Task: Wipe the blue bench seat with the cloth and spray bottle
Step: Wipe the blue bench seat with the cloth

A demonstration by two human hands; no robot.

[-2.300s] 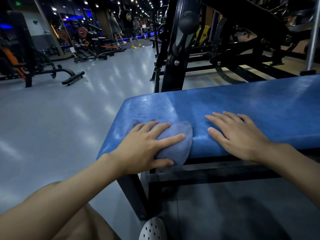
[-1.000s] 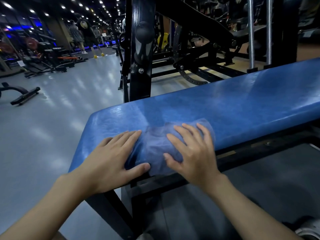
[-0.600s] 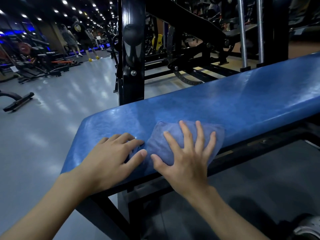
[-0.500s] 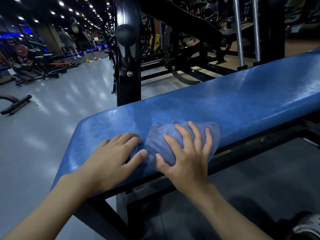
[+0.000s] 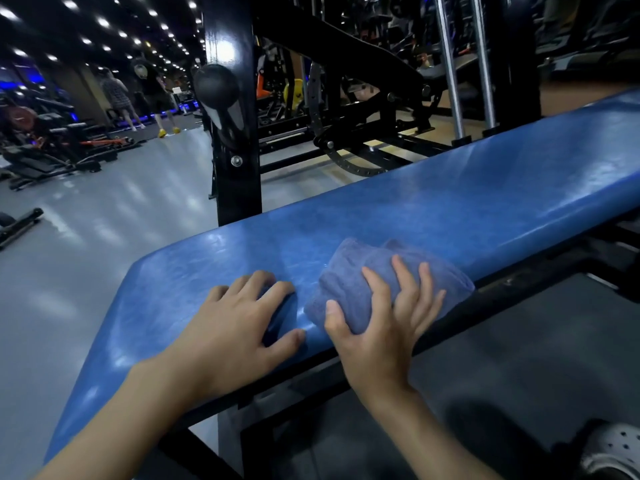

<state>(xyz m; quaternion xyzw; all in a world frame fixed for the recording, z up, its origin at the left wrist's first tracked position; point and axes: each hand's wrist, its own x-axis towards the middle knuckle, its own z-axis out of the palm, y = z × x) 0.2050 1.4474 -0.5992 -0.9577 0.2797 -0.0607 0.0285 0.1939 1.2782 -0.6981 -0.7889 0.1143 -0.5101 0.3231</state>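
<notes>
Both hands lay on the blue bench seat (image 5: 450, 209). The right hand (image 5: 381, 327) pressed spread, nearly straight fingers onto the folded cloth (image 5: 349, 271) beneath it. The left hand (image 5: 235, 327), just beside the cloth, rested bent fingertips on bare seat, holding nothing.

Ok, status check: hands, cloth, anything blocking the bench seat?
Left hand rests on the blue bench seat, holding nothing. Right hand presses the cloth on the seat's near edge. Spray bottle not in view; nothing blocking the seat.
</notes>
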